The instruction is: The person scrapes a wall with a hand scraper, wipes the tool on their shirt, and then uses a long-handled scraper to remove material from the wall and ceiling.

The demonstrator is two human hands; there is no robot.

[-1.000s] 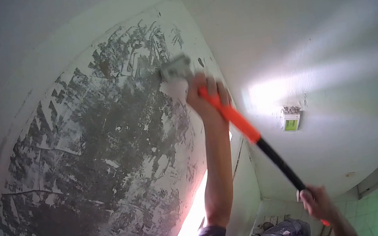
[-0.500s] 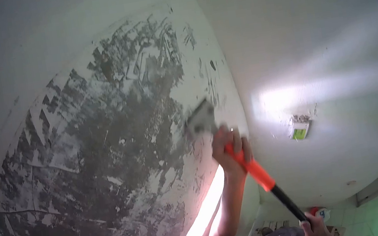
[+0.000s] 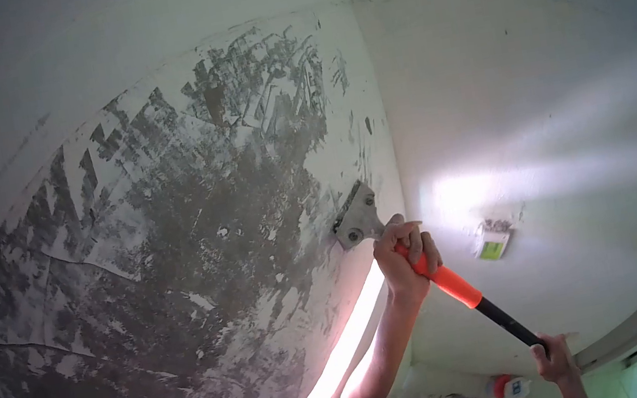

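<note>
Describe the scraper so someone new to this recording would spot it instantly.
On the left is a big, grey-mottled wall. From its right edge the scraper slants down to the right, held by the left hand and right hand. Its grey head, orange grip and black shaft set it apart from the small white-and-green box pictured above the shaft.

Scraper (image 3: 456,287): broad grey head (image 3: 359,216), two round fixings, orange-and-black handle. Slants down to the right, head at the wall (image 3: 203,209), blade contact unclear. Wall: mottled dark grey, ragged white coating in patches and along edges.
</note>
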